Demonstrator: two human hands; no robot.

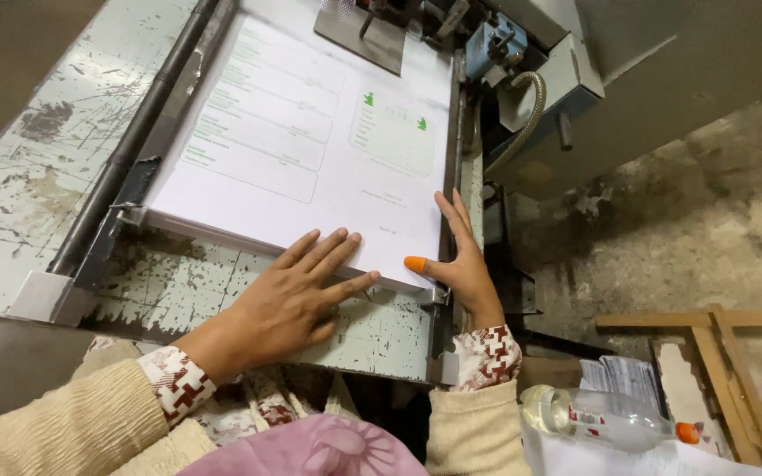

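So the left hand (pixel 297 295) is lying flat, fingers spread, with the fingertips on the near edge of a thick stack of printed sheets (pixel 310 145), gripping nothing. The right hand (pixel 460 260) is open too, pressed edge-on against the stack's right side, and the thumb wears an orange rubber tip (pixel 415 264). The stack sits on a worn, paint-chipped worktop (pixel 37 176), squared against a black side rail (pixel 134 132) on its left. Down on the right there's a plastic bottle with an orange cap (pixel 606 419) lying near some wooden slats (pixel 734 361).
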